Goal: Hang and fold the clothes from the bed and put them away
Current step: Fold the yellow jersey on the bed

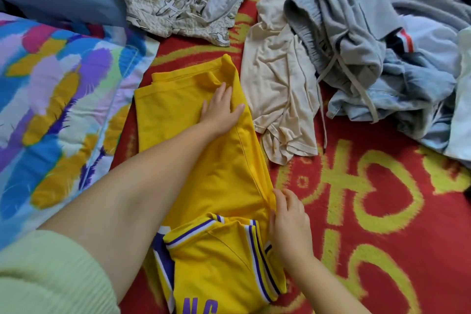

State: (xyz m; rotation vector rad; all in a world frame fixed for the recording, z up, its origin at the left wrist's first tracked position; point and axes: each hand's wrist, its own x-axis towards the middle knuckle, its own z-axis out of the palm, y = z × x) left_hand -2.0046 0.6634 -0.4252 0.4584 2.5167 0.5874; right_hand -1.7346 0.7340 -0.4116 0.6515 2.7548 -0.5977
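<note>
left hand (221,107) flat, fingers spread on yellow jersey (204,155), right hand (288,219) pinching its side edge

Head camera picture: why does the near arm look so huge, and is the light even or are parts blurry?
Head view: the wide-angle lens swells the left forearm nearest the camera and bends the edges; soft, even daylight, with no glare and only faint shadows under the left hand and right hand on the yellow jersey; the far clothes pile looks slightly smeared.
</note>
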